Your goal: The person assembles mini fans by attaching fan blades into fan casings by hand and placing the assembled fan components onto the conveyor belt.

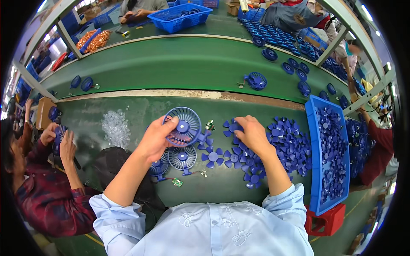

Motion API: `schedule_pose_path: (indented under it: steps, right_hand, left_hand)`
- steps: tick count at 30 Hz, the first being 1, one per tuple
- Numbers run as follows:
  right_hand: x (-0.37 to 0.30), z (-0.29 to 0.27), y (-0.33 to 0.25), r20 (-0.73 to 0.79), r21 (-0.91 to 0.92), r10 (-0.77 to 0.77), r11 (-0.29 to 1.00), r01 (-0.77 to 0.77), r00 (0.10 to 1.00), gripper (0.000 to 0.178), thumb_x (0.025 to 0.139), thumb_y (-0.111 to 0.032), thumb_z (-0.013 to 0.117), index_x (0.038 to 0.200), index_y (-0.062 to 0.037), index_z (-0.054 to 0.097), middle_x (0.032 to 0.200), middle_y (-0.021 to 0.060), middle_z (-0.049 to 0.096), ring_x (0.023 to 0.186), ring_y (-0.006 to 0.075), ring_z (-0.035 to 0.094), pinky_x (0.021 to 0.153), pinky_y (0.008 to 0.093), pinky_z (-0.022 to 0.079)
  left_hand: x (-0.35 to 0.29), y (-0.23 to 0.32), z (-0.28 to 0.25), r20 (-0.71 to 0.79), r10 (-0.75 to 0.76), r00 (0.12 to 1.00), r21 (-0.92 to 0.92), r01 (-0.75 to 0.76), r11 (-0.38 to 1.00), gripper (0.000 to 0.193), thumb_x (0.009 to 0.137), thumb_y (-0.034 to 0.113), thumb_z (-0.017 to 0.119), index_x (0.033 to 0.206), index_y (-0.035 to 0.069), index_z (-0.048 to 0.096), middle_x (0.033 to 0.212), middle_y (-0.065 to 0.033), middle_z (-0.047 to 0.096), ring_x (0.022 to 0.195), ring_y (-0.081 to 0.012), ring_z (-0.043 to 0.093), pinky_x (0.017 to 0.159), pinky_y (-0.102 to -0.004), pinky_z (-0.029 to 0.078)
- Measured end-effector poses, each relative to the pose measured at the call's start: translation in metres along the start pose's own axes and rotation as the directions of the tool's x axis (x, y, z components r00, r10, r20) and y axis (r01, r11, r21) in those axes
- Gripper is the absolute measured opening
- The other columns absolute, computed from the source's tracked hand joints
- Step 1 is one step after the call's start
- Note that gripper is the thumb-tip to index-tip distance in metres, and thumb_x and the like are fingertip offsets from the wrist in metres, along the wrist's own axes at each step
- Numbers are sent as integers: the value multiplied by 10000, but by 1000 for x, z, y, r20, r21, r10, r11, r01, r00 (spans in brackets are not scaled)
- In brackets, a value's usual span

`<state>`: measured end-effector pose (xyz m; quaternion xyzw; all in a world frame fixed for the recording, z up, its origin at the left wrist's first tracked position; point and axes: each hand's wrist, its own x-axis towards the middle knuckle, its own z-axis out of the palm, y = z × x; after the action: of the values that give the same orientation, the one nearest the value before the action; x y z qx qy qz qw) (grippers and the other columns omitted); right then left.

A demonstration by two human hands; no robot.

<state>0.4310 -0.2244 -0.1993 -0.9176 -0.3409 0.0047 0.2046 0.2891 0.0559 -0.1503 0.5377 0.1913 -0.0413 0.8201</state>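
Note:
My left hand [153,140] grips a blue round fan housing [193,121] by its rim, thumb on the grille, raised above the green table. Two more fan housings [182,158] lie beneath it, with wires and a small green circuit board [177,182] near them. My right hand [253,135] is closed on a blue fan blade [232,127], its fingertips partly covering it. Around and beyond this hand spreads a heap of loose fan blades [292,145]. Another small circuit board [210,125] lies between my hands.
A blue tray [312,158] of fan blades stands at the right, above a red stool [326,219]. Small clear plastic parts [116,128] are piled at the left. A green conveyor belt [179,59] carries several fan housings [256,80]. A co-worker in plaid [55,200] sits at my left.

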Motion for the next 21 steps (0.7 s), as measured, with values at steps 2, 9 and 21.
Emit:
schedule_pose_path:
  steps: [2, 9, 21]
  right_hand:
    - [4, 12, -5, 38, -43, -14, 999, 16, 999, 402, 774, -147, 751, 1151, -65, 635, 983, 155, 615, 994, 368, 603, 827, 456, 503]
    - [9, 14, -24, -30, -30, 2, 1000, -3, 1000, 323, 785, -174, 761, 1058, -42, 652, 914, 163, 615, 826, 354, 641, 700, 438, 520]
    - [-4, -6, -131, -261, 72, -315, 936, 344, 912, 390, 751, -122, 780, 1098, -31, 627, 924, 115, 589, 769, 302, 637, 617, 389, 520]
  left_hand:
    - [-4, -3, 6, 78, -6, 997, -6, 7, 1000, 286, 983, 301, 605, 1110, 48, 562, 1002, -85, 665, 861, -220, 707, 748, -403, 600]
    - [1, -14, 10, 116, -14, 993, -24, 16, 1000, 330, 969, 323, 636, 1101, 28, 570, 1023, -77, 664, 903, -189, 696, 764, -348, 587]
    - [-5, -26, 27, 99, 108, 989, 113, -119, 987, 279, 983, 249, 613, 1132, 13, 603, 1000, -15, 643, 878, -61, 586, 757, -237, 507]
